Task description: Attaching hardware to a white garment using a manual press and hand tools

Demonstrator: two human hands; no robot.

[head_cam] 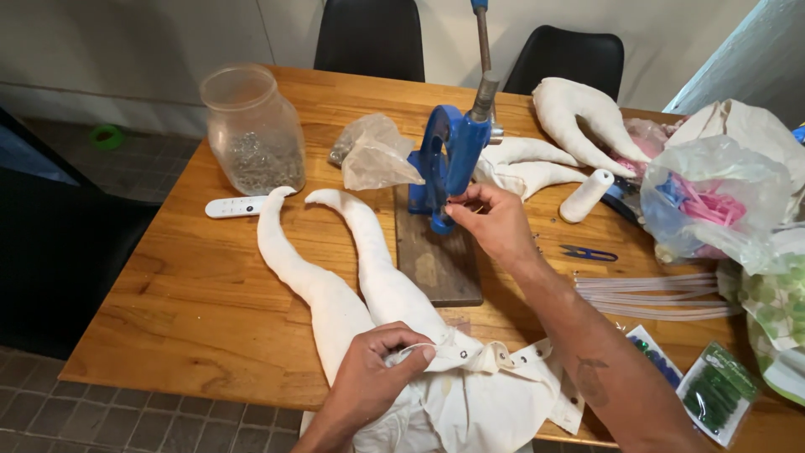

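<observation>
**Hands at the blue press**

Fingers [464, 204] of the right hand [495, 222] are pinched together at the base of the blue hand press [444, 159]; what they grip, if anything, is too small to tell. Nearer than the press, the left hand [369, 382] is closed on the grommeted edge of the white stuffed fabric piece [377, 294]. Left of the press stands a glass jar [251, 130], with a white remote [235, 206] below it.

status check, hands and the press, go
Left hand pinching edge of cream fabric piece with metal eyelets. Right hand fingertips at die of blue hand press. Nothing between them.
</observation>
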